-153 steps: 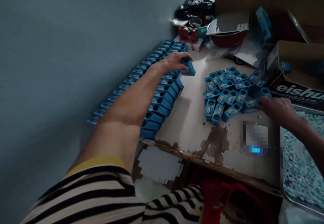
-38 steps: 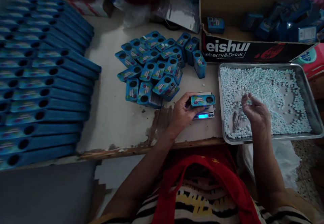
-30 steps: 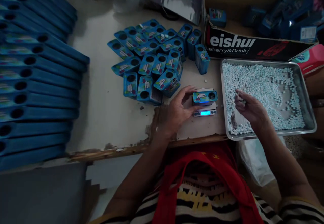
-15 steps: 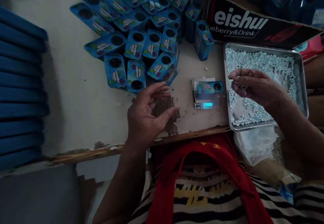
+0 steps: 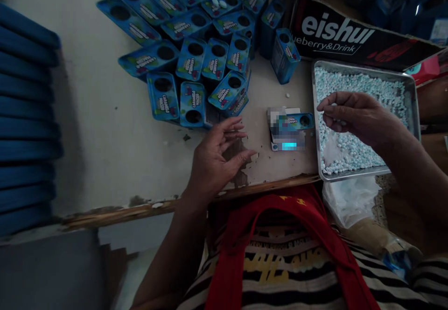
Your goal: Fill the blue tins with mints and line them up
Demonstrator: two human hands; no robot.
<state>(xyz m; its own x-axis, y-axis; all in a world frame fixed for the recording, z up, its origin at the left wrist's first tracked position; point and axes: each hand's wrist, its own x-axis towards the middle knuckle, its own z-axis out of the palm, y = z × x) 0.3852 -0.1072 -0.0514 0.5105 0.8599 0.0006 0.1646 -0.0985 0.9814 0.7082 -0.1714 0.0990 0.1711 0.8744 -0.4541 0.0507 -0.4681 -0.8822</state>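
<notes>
My left hand (image 5: pixel 222 153) hovers over the table near its front edge, fingers spread, holding nothing. Beside it stands a digital scale (image 5: pixel 289 146) with a lit blue display, and a blue candy box (image 5: pixel 297 121) lies on top. Above the left part of the metal tray (image 5: pixel 318 163), my right hand (image 5: pixel 350 114) has its fingers pinched together, apparently round small pale candies, mostly hidden by the fingers. The tray holds many white and light-blue candies (image 5: pixel 364 151). Just beyond my left hand are upright blue boxes (image 5: pixel 192 102) with round dark openings.
More blue boxes (image 5: pixel 129 23) fill the back of the table, two candies (image 5: pixel 219 3) lying on one. At left is a stack of blue items (image 5: pixel 28 123). A black carton (image 5: pixel 350 34) borders the tray's far side. One loose candy (image 5: pixel 287 95) lies behind the scale.
The view has shifted slightly. My left hand appears a little nearer the scale, its fingers still apart. My right hand stays pinched over the tray, and the box remains on the scale.
</notes>
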